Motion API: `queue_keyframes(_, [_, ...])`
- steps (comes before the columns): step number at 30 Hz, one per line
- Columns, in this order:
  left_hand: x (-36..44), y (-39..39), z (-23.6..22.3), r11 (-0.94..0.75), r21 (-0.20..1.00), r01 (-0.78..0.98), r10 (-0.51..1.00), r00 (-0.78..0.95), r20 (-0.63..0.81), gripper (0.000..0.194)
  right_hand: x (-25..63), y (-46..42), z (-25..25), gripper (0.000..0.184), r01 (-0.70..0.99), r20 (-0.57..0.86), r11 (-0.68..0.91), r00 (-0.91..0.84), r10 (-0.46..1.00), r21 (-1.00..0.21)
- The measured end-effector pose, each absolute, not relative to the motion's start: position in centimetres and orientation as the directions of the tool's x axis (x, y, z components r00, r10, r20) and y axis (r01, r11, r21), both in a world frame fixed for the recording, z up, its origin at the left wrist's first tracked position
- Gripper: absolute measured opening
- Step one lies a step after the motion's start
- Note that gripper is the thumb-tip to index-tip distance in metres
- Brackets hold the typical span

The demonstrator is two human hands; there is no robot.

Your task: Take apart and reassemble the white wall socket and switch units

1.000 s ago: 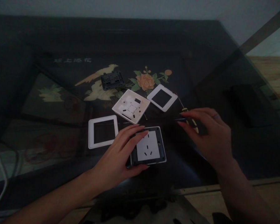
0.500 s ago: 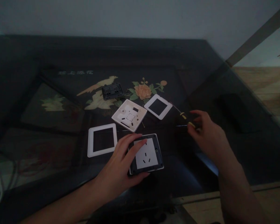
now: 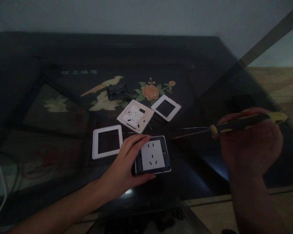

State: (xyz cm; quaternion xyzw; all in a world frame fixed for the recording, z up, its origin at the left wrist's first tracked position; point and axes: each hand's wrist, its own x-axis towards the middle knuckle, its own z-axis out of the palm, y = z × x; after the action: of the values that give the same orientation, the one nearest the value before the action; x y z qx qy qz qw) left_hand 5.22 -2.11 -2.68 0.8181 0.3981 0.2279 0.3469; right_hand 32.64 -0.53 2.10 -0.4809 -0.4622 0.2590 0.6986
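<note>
My left hand (image 3: 127,164) grips the left edge of a wall socket (image 3: 153,155), a white face with slots in a dark frame, lying flat on the dark glass table (image 3: 63,52). My right hand (image 3: 250,146) is closed around the handle of a black and yellow screwdriver (image 3: 244,122). It is lifted off the table, and its thin shaft points left toward the socket, the tip hovering just above the socket's upper right corner.
A white square frame (image 3: 107,141) lies left of the socket. Behind it are a white backplate (image 3: 135,116), a second white frame (image 3: 166,108) and a black module (image 3: 118,91). A white cable (image 3: 0,195) runs at the far left. Wood floor shows on the right.
My right hand picked the screwdriver up from the table and raised it, swinging the shaft to point left at the socket. The left hand stayed on the socket.
</note>
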Motion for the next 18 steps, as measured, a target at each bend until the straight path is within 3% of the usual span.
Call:
queue_keyframes(6, [5.2,-2.1,-2.8,-0.453,0.746,0.489,0.801,0.591,0.099,0.087,31.4,-1.6,1.5,0.015,0.138,0.539,0.523,0.281,0.794,-0.841])
queue_keyframes(12, [5.2,-2.0,-2.7,-0.472,0.734,0.487,0.796,0.594,0.117,0.086,31.4,-1.9,1.5,0.011,0.169,0.525,0.497,0.234,0.818,-0.851])
queue_keyframes(18, [5.3,-1.9,-2.7,-0.485,0.727,0.487,0.787,0.605,0.12,0.084,31.6,-1.4,1.2,0.015,0.093,0.602,0.596,0.203,0.773,-0.797])
